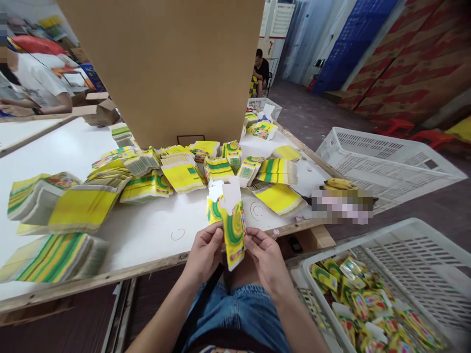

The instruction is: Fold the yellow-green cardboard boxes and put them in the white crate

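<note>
Between my two hands, just over the table's front edge, is a yellow and green printed carton (234,235) with its white end flap standing up. My left hand (206,250) pinches its left edge, thumb in front. On the opposite side, my right hand (265,255) grips the lower right edge with closed fingers. Right behind it on the table lies another small carton (213,208), partly covered by the held one. Stacks of flat yellow cartons (183,172) spread in a row beyond my hands.
A tall brown cardboard sheet (165,68) stands behind the stacks. At the lower right, a white crate (415,235) holds many filled packs; another white crate (390,157) stands behind it. Bananas (340,184) lie by the table's right edge. Two people sit farther off.
</note>
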A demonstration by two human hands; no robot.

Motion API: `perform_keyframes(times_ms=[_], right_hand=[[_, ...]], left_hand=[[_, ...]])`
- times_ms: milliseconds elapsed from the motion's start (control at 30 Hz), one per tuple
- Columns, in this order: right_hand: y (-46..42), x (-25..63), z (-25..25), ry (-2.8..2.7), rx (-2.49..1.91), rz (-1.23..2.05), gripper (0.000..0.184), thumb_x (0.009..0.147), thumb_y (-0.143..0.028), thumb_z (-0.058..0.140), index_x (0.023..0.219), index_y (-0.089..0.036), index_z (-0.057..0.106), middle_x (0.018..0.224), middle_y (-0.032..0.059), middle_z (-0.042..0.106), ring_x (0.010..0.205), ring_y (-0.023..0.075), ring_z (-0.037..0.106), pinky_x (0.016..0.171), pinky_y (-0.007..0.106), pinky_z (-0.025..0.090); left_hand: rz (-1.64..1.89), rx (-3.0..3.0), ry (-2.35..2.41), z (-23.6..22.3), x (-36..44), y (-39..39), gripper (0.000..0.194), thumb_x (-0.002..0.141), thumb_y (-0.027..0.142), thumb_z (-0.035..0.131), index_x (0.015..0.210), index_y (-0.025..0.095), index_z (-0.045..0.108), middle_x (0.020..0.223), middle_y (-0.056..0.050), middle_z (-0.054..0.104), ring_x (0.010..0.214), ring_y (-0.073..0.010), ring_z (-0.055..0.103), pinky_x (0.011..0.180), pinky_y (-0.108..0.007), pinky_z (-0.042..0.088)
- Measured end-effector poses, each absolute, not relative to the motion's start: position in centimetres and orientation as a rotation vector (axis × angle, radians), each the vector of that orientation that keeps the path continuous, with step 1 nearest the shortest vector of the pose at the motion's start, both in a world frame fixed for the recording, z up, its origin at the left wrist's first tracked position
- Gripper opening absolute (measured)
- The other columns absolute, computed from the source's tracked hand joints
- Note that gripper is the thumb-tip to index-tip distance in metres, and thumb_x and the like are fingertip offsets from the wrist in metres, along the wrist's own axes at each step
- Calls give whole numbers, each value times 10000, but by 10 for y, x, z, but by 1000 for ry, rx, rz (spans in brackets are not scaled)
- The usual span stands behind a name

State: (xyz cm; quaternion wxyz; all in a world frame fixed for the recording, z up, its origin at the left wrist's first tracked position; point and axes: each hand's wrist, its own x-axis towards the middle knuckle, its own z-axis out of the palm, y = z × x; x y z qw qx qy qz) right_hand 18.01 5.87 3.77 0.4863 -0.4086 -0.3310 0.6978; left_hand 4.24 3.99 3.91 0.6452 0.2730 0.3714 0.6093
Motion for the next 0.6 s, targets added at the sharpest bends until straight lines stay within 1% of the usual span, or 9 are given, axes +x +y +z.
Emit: perform_keyframes(times_ms=[67, 133, 267, 333, 467, 533, 600], right_hand=[[58, 178, 38, -797, -993, 1711, 349, 615, -396, 848, 860, -190, 708, 806, 51, 745, 748, 198, 684, 761, 353, 554], [59, 178, 38, -786, -1000, 1707, 359, 618, -406, 844, 869, -188, 707, 820, 56, 748, 763, 209, 690, 756, 363, 560], [60, 178, 40, -763, -990, 1755, 364, 610, -400, 851, 860, -182, 700, 823, 57, 748, 763, 211, 695, 760, 364, 563], [60, 177, 41, -751, -980, 1764, 359, 610, -395, 852, 855, -182, 701, 816, 52, 748, 756, 203, 695, 772, 357, 559], [60, 177, 41, -737, -981, 1750, 350, 618, -390, 849, 863, -186, 704, 823, 52, 748, 758, 204, 696, 757, 355, 563], [60, 177, 40, -740, -976, 1748, 346, 624, -387, 845, 872, -190, 706, 838, 56, 748, 767, 209, 697, 743, 359, 567], [59, 176, 40, -740, -957, 1759, 344, 620, -385, 847, 872, -196, 708, 848, 55, 749, 775, 211, 699, 743, 363, 570]], left_hand=[[1414, 620, 835, 38, 41, 40, 427, 741, 491, 735, 1001, 152, 727, 937, -98, 768, 879, -259, 714, 809, -381, 561], [1450, 670, 848, 39, 40, 40, 412, 736, 482, 744, 989, 157, 739, 918, -88, 771, 860, -244, 712, 804, -355, 556], [1473, 765, 978, 44, 37, 40, 308, 723, 406, 777, 903, 157, 765, 849, -63, 776, 801, -209, 709, 778, -300, 547], [1485, 790, 1002, 45, 37, 40, 330, 736, 435, 757, 913, 156, 764, 857, -66, 776, 794, -213, 707, 777, -308, 547], [1480, 856, 1060, 47, 35, 39, 378, 738, 465, 741, 931, 140, 759, 906, -87, 772, 875, -257, 697, 837, -360, 540], [1472, 850, 1089, 46, 35, 39, 364, 749, 459, 733, 926, 141, 758, 902, -83, 771, 879, -256, 695, 846, -368, 538], [1466, 822, 1080, 44, 36, 40, 356, 755, 464, 726, 904, 143, 760, 867, -75, 769, 843, -242, 695, 818, -356, 543]])
